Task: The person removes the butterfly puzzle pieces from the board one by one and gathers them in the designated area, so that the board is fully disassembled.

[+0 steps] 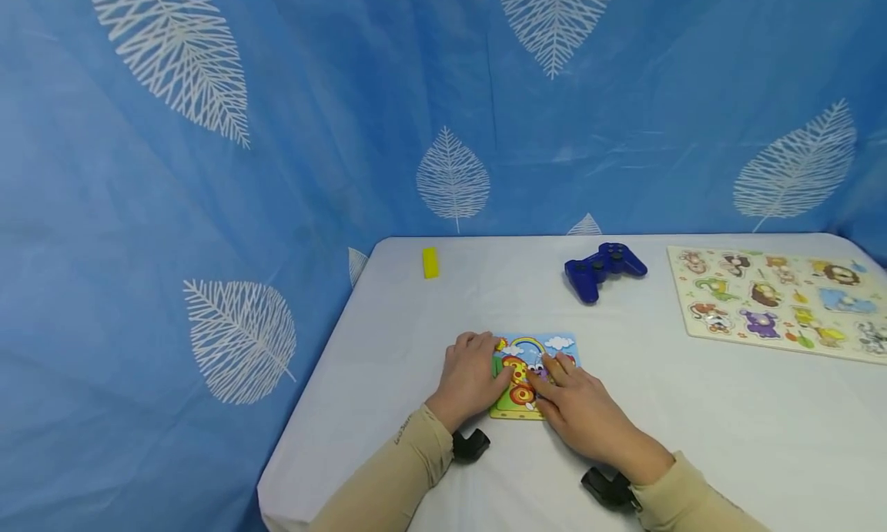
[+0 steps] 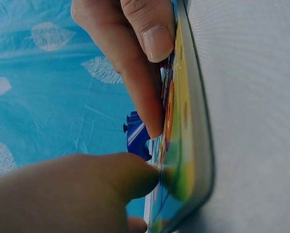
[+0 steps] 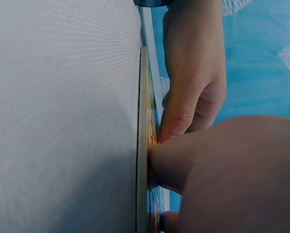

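Note:
A small, brightly coloured picture puzzle board (image 1: pixel 520 405) with a rainbow lies flat on the white table. My left hand (image 1: pixel 470 379) rests along its left side, thumb on the picture. From the right, my right hand (image 1: pixel 589 413) presses its fingertips onto the middle of the picture, close to the left thumb. In the left wrist view the board's thick edge (image 2: pixel 193 121) stands out, with the right hand (image 2: pixel 140 68) touching its top face. The right wrist view shows both hands meeting over the board (image 3: pixel 142 145). Parts of the picture are covered by the hands.
A blue game controller (image 1: pixel 604 269) lies behind the board to the right. Further right is a larger wooden animal puzzle (image 1: pixel 776 301). A yellow block (image 1: pixel 430 262) sits near the table's back edge. Blue leaf-patterned curtain (image 1: pixel 346 132) hangs behind and left.

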Motion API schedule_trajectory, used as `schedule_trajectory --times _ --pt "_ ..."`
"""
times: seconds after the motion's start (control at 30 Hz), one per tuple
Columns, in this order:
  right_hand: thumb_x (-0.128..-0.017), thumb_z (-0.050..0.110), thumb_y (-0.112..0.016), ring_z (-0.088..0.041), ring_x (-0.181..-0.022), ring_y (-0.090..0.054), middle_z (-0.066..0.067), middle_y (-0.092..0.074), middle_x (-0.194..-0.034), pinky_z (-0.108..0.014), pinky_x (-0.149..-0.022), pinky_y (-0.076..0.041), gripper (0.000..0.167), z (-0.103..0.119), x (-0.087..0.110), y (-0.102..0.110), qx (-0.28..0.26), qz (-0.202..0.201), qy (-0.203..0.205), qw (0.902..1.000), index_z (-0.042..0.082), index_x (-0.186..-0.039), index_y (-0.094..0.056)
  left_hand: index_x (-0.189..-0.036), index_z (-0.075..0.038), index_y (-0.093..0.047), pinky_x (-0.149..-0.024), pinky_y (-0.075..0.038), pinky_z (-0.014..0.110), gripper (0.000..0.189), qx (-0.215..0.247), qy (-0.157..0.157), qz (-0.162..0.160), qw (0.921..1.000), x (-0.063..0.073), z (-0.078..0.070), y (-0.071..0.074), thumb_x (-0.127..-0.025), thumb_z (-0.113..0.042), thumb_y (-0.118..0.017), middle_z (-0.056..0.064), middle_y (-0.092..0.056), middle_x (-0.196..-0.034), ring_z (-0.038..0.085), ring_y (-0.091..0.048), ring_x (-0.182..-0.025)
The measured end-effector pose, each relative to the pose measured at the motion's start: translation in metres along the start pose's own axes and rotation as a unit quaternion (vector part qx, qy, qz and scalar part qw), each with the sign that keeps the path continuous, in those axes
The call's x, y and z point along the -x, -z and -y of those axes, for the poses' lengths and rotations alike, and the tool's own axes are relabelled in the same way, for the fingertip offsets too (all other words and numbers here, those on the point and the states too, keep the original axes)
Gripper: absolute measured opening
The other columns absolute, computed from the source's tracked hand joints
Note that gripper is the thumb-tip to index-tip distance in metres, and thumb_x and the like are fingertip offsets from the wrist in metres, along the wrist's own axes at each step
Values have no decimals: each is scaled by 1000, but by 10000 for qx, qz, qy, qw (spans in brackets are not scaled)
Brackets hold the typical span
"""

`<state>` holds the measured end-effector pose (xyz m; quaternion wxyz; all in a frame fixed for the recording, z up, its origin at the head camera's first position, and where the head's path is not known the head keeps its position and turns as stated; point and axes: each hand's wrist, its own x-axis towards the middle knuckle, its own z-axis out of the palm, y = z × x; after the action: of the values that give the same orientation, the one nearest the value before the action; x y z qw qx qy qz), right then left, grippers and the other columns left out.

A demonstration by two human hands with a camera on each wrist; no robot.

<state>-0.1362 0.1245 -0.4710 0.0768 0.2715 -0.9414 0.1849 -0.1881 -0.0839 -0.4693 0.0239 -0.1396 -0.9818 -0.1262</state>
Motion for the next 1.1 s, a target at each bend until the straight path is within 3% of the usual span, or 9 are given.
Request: schedule_trajectory --times 0.3,0.8,1.1 --pt "-100 22 -67 -51 -140 -45 -26 -51 -151 -66 -105 -42 40 -1 0 -1 23 33 52 10000 9 -138 -67 -142 -14 -61 -110 -40 47 52 20 15 -43 10000 0 2 0 -99 -44 -64 3 -58 -148 28 -46 -140" --pt "-97 24 -70 -51 -136 -50 -25 -56 -147 -64 -101 -46 38 -1 0 -3 346 -142 181 9991 9 -133 -70 -134 -13 -67 -105 -44 47 47 -466 -249 -279 9982 -3 0 1 -100 -45 -60 5 -66 -139 27 -54 -131" --pt "-98 24 -69 -51 -137 -49 -25 -54 -148 -65 -101 -46 39 -2 1 -4 325 -99 154 9993 10 -134 -69 -138 -14 -64 -104 -45 46 51 -613 -238 -181 9977 -2 -2 0 -100 -48 -60 3 -64 -139 27 -52 -130"
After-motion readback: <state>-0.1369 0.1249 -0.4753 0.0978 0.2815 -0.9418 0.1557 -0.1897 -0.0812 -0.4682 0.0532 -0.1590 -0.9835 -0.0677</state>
